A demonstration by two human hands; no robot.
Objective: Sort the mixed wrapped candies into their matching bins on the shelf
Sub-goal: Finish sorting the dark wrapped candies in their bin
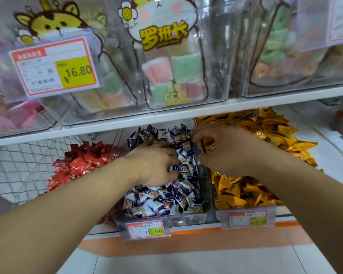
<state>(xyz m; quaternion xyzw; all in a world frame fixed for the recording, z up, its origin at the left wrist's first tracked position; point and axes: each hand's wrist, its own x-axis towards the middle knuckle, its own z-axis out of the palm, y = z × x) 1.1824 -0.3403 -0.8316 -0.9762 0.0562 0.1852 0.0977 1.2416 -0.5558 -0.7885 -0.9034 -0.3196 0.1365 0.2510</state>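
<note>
Navy-white candies (162, 200) heaped in middle bin (205, 196)

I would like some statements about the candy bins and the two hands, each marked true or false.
1. The left hand lies on the dark blue and white candies in the middle bin. True.
2. The orange candies are in the bin to the left of the middle one. False: they are on the right; the red candies are on the left.
3. The price tag on the middle bin reads 19.90. True.
4. The right hand hangs in the air, far from all bins. False: it reaches over the divider between the middle and right bins.
5. The upper shelf holds clear bins of pastel sweets. True.
</note>
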